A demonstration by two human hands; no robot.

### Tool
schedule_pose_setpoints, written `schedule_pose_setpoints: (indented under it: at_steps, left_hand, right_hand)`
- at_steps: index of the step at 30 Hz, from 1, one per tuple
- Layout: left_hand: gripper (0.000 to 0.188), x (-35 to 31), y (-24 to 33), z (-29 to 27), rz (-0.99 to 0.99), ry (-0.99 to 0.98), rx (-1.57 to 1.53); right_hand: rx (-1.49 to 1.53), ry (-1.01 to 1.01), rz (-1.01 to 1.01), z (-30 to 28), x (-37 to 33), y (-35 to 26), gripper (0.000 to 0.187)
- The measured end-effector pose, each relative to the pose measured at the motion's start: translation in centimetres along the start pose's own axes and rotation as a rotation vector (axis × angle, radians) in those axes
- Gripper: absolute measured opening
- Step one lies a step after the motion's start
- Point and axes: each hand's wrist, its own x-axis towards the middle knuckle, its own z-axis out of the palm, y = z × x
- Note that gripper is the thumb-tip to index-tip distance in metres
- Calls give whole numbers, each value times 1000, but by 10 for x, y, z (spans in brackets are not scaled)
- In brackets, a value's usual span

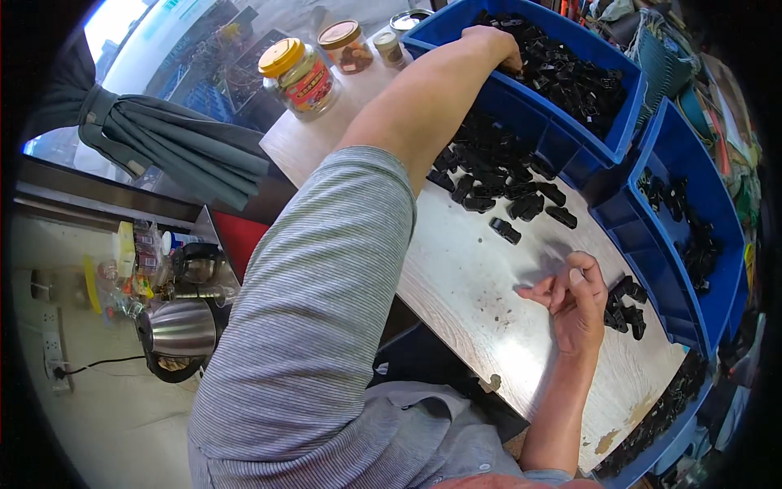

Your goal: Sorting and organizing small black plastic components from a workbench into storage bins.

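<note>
My left arm stretches across the table to a blue bin (pixel 562 122) at the far side. Inside it, my left hand (pixel 495 45) reaches down at the left end of a heap of small black plastic parts (pixel 570 81); its fingers are mostly hidden. Over the near right of the table, my right hand (pixel 577 301) is raised with loosely bent fingers apart, and nothing shows in it. Beside it lies a small group of black parts (pixel 626 308). More black parts (pixel 497 183) are spread in a pile below the far bin, a few lying singly at its near edge.
A second blue bin (pixel 652 236) with black parts stands at the right, and another bin (pixel 652 460) sits lower right. Jars (pixel 297 77) with lids line the far left table edge. At left are an electric kettle (pixel 181 330) and a tied curtain (pixel 179 138).
</note>
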Motion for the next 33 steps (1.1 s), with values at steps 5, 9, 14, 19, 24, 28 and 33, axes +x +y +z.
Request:
schedule_pose_setpoints:
  at_steps: [5, 9, 14, 19, 24, 28, 33]
  left_hand:
    - [45, 1, -8, 1, -5, 211, -92]
    - [49, 7, 0, 1, -16, 237, -201]
    - [58, -8, 9, -1, 79, 118, -154]
    - [88, 13, -25, 5, 381, 61, -401]
    - [108, -40, 9, 1, 507, 16, -127]
    - [101, -27, 25, 6, 434, 6, -44]
    - [108, 2, 31, 22, 344, -24, -49]
  right_hand:
    - [-39, -41, -2, -1, 1, 1, 28]
    - [-32, -38, 5, -2, 0, 0, 28]
    - [-48, 0, -23, -5, -1, -2, 29]
    - [-44, -28, 11, 1, 2, 1, 28]
    - [-29, -16, 19, 3, 1, -1, 27]
    - [-45, -34, 7, -1, 2, -2, 26]
    - [-34, -16, 6, 1, 1, 0, 27]
